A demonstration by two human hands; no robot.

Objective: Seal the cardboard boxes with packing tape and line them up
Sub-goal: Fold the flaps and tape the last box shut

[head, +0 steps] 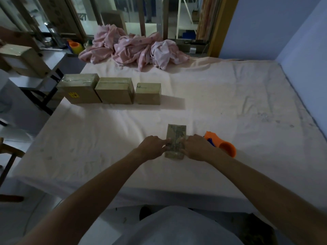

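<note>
Box (176, 140) on sheet (230, 103), between my hands. Left hand (154, 145): straight fingers press its left side. Right hand (194, 145): fingers curled, gripping its right edge. Dispenser (221, 145) just right of right hand. Row of three boxes (115, 91) well ahead, to the left.

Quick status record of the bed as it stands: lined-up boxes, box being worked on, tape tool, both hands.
lined up: row of three cardboard boxes, side by side, far left on the bed sheet
in work: small cardboard box, near edge, between both hands
left hand: fingers stretched against the box's left side
right hand: lies over the box's right side, grip unclear
tape dispenser: orange, lying on the sheet just right of the right hand, not held
far end: pink bedding, crumpled
</note>
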